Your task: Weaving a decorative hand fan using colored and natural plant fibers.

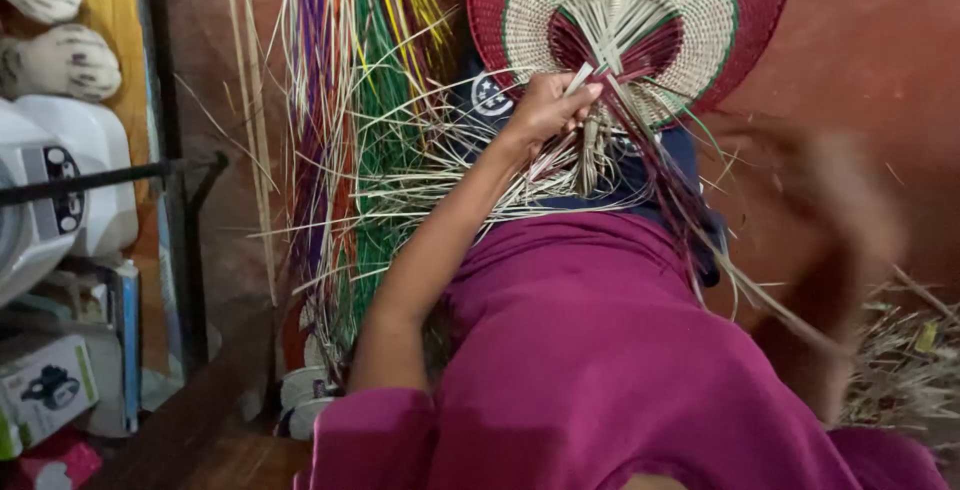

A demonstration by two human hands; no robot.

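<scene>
The woven fan (640,20) is lying at the top centre of the view, resting over the person's lap on a dark blue cloth (690,160). Its disc is showing a pale natural centre ringed by a thin green line and a wide red outer band. At the lower middle of the disc, loose pale and dark red strips (620,100) are fanning out toward the body.

The left hand (548,105) is closing on these strips at the fan's lower edge; the fingers are curling shut around a pale strip (580,78) that is sticking out above the knuckles. The left forearm is running diagonally from the magenta sleeve up to the fan.

The right hand (850,220) is appearing only as a motion blur to the right of the fan, well apart from it; how far it is open and whether it is holding anything cannot be told.

A bundle of loose fibres (360,100), in natural, green, purple, yellow and orange, is lying to the left of the fan and spreading beneath the left forearm. The magenta garment (600,370) is filling the lower centre. Straw scraps (905,360) are lying on the floor at the right. A white appliance (60,180) and a small box (40,390) are standing at the far left.
</scene>
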